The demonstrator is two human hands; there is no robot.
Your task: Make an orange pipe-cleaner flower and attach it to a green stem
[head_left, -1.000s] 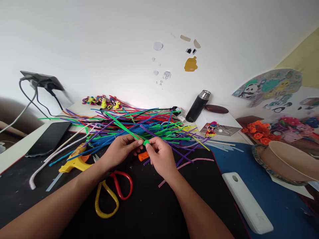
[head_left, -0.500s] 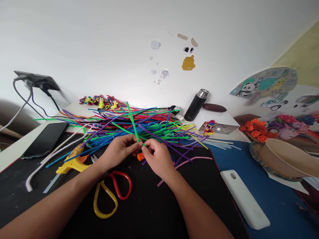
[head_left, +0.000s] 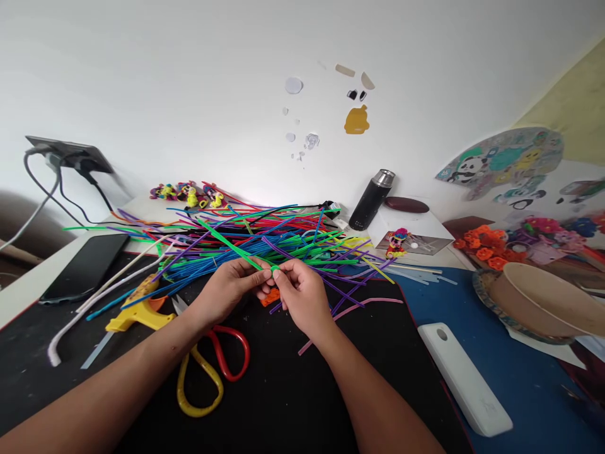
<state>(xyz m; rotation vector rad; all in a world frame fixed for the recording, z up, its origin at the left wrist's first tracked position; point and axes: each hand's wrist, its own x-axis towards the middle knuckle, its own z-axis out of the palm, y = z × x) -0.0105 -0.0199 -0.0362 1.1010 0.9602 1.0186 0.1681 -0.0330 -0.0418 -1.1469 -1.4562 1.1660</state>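
Note:
A bright green pipe cleaner slants from upper left down to my fingertips, where its end forms a small curl. My left hand pinches it between thumb and fingers. Touching the curled end from the other side, my right hand has its thumb and forefinger closed on it. Behind both hands lies a wide heap of coloured pipe cleaners. A small orange piece shows just beneath my fingers, partly hidden by them.
Red-and-yellow-handled scissors and a yellow glue gun lie left of centre. A black phone is farther left. On the right are a white power bank, a black flask, a small figure and a bowl.
The green pipe cleaner has tilted from nearly upright to slanting left. Its end at my fingertips now shows as a small curl. My right hand has turned slightly.

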